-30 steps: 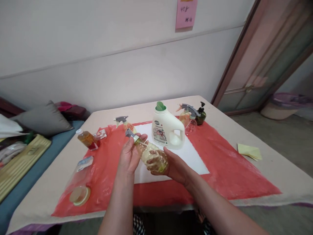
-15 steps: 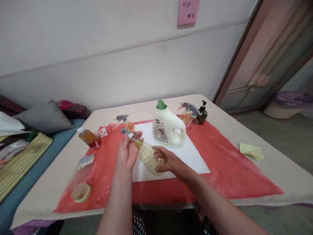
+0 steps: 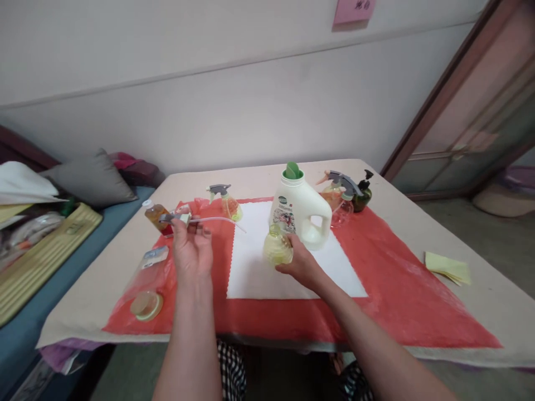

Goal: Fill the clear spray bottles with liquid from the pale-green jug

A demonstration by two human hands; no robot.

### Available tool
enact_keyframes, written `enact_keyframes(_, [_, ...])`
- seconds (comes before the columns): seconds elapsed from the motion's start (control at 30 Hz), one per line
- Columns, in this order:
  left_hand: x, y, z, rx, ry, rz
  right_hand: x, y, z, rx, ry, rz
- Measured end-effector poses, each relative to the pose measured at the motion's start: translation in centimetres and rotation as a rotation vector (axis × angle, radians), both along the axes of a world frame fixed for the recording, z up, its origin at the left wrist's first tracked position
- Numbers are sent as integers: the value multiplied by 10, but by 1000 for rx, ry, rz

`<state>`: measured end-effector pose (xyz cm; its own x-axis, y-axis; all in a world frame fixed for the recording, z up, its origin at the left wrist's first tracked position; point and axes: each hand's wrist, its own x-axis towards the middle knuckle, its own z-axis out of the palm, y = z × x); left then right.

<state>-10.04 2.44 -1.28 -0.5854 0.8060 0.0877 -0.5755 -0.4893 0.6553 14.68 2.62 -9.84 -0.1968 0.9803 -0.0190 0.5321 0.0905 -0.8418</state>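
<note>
My left hand [image 3: 193, 245] is raised at the left, palm up, its fingers closed on a spray bottle's pump head [image 3: 185, 219] with a grey top. From that head a thin dip tube [image 3: 215, 219] sticks out to the right. Over the white sheet [image 3: 251, 281], my right hand [image 3: 303, 264] grips a clear ribbed bottle [image 3: 276, 248] of pale yellow liquid, its neck uncapped. Just behind the bottle stands a large cream detergent jug [image 3: 311, 203] with something green in its mouth [image 3: 292, 171].
A trigger spray bottle [image 3: 229, 206] stands behind left, and an amber bottle [image 3: 155, 214] beyond my left hand. On the right are a clear spray bottle [image 3: 343, 211] and a dark green pump bottle [image 3: 363, 195]. A round lidded container [image 3: 147, 306] lies front left, yellow cloths [image 3: 447, 267] far right.
The dip tube has come out of the bottle's neck. My left hand has carried the pump head left, while my right hand has turned the bottle more upright.
</note>
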Motion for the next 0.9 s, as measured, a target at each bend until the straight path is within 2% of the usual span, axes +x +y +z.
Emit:
enact_keyframes(0.27, [2,1,-3,-51,-1,-32,-41,16,-32,-2,-18,13])
enact_keyframes(0.4, [-1,0,-4,-81,-26,-60,-44,19,-42,12,15,1])
enact_keyframes(0.53, [0,-1,-3,-79,-30,-81,-37,16,-43,82,100,-29])
enact_keyframes(0.63, [0,-2,-2,-71,-33,-107,-27,11,-35,149,164,-135])
enact_keyframes(0.83, [1,-2,-4,-88,-34,-127,-10,9,-17,295,290,-488])
enact_keyframes(0.9, [1,-1,-4,-100,-40,-127,-7,14,-14,306,309,-546])
